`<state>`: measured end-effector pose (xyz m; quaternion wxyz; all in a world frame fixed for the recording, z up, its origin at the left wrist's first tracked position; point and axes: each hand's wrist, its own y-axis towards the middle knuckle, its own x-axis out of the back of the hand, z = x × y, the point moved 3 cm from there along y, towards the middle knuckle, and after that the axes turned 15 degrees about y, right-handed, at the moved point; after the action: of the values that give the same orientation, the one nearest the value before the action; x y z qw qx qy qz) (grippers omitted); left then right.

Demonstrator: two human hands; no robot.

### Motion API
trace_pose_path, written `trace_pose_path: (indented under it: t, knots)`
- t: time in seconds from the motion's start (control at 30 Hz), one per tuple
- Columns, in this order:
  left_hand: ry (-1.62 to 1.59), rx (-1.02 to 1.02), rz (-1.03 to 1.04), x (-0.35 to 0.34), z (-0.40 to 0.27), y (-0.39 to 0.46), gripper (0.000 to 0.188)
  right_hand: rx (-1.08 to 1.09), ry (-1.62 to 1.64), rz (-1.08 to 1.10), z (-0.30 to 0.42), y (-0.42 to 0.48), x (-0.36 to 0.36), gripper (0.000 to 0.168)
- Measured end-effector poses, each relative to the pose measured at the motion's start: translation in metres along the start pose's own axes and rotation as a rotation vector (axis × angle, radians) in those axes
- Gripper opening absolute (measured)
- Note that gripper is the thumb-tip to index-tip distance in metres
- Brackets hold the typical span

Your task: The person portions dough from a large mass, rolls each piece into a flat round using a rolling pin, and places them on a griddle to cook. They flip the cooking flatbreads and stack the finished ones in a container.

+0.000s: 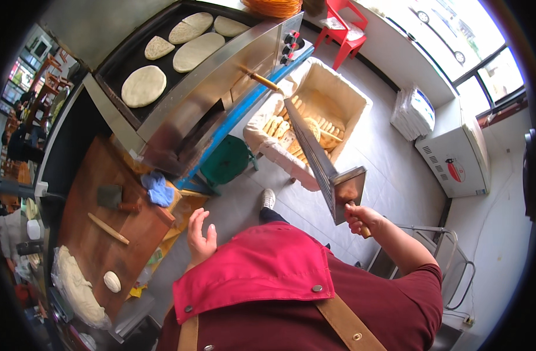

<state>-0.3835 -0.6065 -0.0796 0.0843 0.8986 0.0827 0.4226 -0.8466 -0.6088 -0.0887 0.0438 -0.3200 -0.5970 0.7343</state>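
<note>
My right hand (pixel 359 218) grips the wooden handle of a long metal tray (pixel 312 149) with a ribbed side, tilted over the floor. The tray's far end reaches across a cloth-lined bin (pixel 351 101) holding breads (pixel 276 127). Near that end is another wooden handle (pixel 266 82); I cannot tell whether it belongs to the tray. My left hand (pixel 201 237) is raised, empty, with fingers apart, beside the wooden worktable (pixel 114 175). Ahead, several flat dough rounds and cut pieces, including a whole round (pixel 144 86), lie on the dark griddle (pixel 162 70) of a steel oven (pixel 219 79).
On the worktable lie a broad-bladed scraper (pixel 110 197), a rolling pin (pixel 108 228), a blue cloth (pixel 157 188), a dough ball (pixel 112 281) and a large dough mass (pixel 77 287). A green stool (pixel 226 160) stands below the oven. A red chair (pixel 342 30) and white freezer (pixel 454 149) are farther right.
</note>
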Motion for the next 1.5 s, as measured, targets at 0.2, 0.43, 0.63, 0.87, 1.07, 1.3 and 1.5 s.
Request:
trace_pose_path:
  t: [0.2, 0.43, 0.63, 0.87, 1.07, 1.3, 1.5]
  knots:
    - [0.012, 0.025, -0.009, -0.006, -0.009, -0.001, 0.033, -0.101, 0.048, 0.197, -0.004, -0.030, 0.015, 0.033]
    - [0.013, -0.043, -0.055, -0.005, -0.026, 0.003, 0.033, -0.011, -0.193, 0.129, -0.024, -0.068, 0.016, 0.034]
    - [-0.004, -0.068, -0.041, -0.006, -0.033, -0.005, 0.032, 0.285, -1.081, -0.353, 0.008, -0.095, -0.033, 0.030]
    - [0.002, -0.048, -0.119, 0.009, -0.019, -0.033, 0.032, 0.592, -1.492, -0.300, 0.018, -0.077, -0.079, 0.037]
    - [0.031, 0.023, -0.192, 0.022, 0.007, -0.064, 0.033, 0.642, -1.329, -0.114, 0.018, -0.023, -0.077, 0.040]
    - [0.040, 0.075, -0.228, 0.033, 0.013, -0.069, 0.030, 0.747, -1.232, -0.006, -0.020, 0.079, -0.137, 0.026]
    - [0.087, 0.052, -0.239, 0.034, 0.020, -0.045, 0.031, 0.833, -1.174, 0.048, 0.018, 0.205, -0.264, 0.029]
